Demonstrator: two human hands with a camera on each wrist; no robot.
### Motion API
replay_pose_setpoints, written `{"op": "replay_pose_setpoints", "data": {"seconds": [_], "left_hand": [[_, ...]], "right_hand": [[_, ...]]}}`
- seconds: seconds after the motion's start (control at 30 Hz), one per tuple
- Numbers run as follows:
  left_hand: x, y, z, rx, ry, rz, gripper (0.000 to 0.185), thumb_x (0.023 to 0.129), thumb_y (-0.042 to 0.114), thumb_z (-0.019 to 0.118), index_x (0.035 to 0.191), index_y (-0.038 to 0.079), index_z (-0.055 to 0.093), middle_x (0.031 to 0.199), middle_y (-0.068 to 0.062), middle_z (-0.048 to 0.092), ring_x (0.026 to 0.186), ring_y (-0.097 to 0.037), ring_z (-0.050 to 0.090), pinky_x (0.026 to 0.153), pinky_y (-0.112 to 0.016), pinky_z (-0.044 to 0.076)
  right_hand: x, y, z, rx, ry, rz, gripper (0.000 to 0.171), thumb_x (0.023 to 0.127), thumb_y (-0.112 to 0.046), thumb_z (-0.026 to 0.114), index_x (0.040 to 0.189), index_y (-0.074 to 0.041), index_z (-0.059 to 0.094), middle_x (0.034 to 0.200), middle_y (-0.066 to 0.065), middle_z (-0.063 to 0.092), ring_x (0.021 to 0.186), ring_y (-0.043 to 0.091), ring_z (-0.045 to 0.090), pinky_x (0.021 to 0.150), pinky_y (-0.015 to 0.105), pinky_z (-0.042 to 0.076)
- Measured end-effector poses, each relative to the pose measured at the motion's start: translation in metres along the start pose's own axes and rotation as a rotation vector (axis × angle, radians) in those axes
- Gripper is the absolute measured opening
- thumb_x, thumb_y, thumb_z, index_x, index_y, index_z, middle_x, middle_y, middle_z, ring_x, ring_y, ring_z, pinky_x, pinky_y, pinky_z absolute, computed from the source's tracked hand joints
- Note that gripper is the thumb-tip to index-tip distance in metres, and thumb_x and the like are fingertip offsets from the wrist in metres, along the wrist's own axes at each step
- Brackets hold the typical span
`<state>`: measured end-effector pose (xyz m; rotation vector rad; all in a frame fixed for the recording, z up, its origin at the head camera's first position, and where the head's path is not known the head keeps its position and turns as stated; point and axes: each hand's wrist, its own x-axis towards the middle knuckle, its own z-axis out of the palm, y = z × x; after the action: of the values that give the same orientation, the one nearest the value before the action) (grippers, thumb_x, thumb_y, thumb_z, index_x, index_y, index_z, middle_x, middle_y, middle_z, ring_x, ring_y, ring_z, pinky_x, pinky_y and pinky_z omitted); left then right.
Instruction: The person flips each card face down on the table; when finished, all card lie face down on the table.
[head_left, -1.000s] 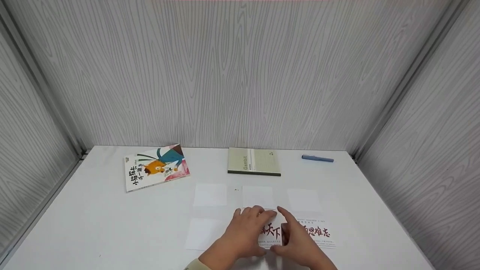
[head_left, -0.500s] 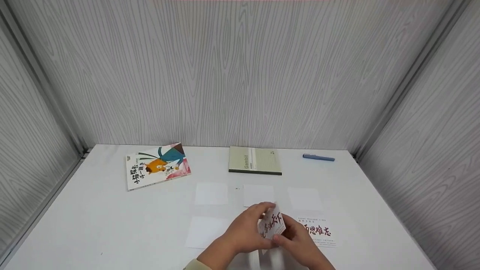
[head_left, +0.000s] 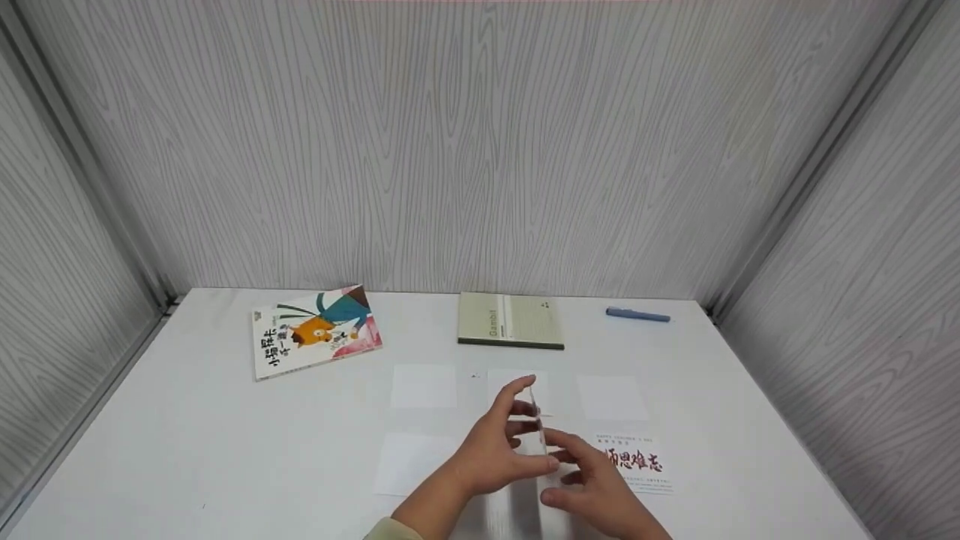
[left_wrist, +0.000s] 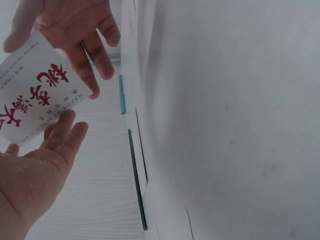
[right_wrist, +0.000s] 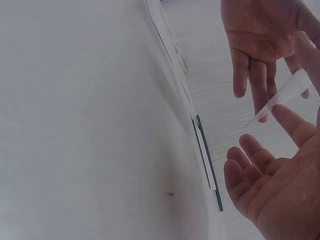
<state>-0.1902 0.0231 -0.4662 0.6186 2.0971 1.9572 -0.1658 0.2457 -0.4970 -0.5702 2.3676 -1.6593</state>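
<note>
Your left hand and right hand hold a printed card between them, above the table. It stands on edge, so the head view sees it nearly edge-on. Both hands have straight, spread fingers, with fingertips against its opposite faces. A second printed card lies flat just right of them.

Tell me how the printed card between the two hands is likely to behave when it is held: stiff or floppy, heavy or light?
The card probably is fairly stiff: it stands on edge between the left hand and right hand without visible sagging. It seems light, since only fingertips steady it. Being thin, as the head view shows it edge-on, it could likely crease or slip if squeezed.
</note>
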Motion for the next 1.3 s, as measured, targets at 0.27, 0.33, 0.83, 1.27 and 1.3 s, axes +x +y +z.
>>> {"op": "replay_pose_setpoints", "data": {"seconds": [0.27,0.33,0.83,1.27,1.3], "left_hand": [[-0.003,-0.003,-0.007,-0.016,-0.015,-0.002,0.102,0.078,0.018,0.092,0.158,0.022,0.029,0.132,-0.006,0.060,0.121,-0.031,0.066,0.106,-0.053,0.051],[-0.005,-0.004,-0.012,0.040,-0.018,-0.015,0.104,0.077,0.020,0.093,0.158,0.019,0.028,0.134,-0.007,0.059,0.119,-0.030,0.066,0.103,-0.051,0.052],[-0.011,-0.009,-0.015,0.718,-0.036,-0.221,0.104,0.061,0.033,0.102,0.147,0.002,0.053,0.127,-0.010,0.055,0.118,-0.032,0.060,0.106,-0.051,0.052],[-0.010,-0.019,0.008,1.086,-0.056,-0.183,0.078,0.060,0.031,0.102,0.124,-0.001,0.071,0.127,-0.020,0.063,0.108,-0.034,0.063,0.087,-0.053,0.059],[-0.010,-0.019,0.008,1.104,-0.060,-0.177,0.075,0.060,0.030,0.102,0.122,0.000,0.072,0.127,-0.020,0.063,0.106,-0.034,0.063,0.086,-0.053,0.059]], "right_hand": [[0.005,0.001,-0.010,-0.025,-0.012,0.032,0.086,0.080,-0.016,0.093,0.153,0.000,0.051,0.141,0.019,0.062,0.118,0.031,0.063,0.092,0.044,0.053],[0.006,-0.001,-0.012,-0.100,0.008,0.048,0.087,0.076,-0.019,0.096,0.151,-0.003,0.054,0.141,0.015,0.062,0.118,0.031,0.062,0.092,0.044,0.053],[0.009,0.002,-0.013,-0.451,0.046,0.054,0.094,0.059,-0.014,0.103,0.142,-0.010,0.058,0.146,0.012,0.060,0.122,0.037,0.061,0.103,0.059,0.050],[0.015,0.010,-0.014,-0.553,-0.002,0.079,0.084,0.053,-0.017,0.104,0.129,-0.014,0.067,0.144,0.009,0.061,0.128,0.035,0.058,0.111,0.059,0.045],[0.015,0.010,-0.014,-0.563,-0.007,0.078,0.082,0.053,-0.016,0.103,0.127,-0.015,0.068,0.145,0.010,0.061,0.130,0.036,0.057,0.111,0.059,0.044]]}}
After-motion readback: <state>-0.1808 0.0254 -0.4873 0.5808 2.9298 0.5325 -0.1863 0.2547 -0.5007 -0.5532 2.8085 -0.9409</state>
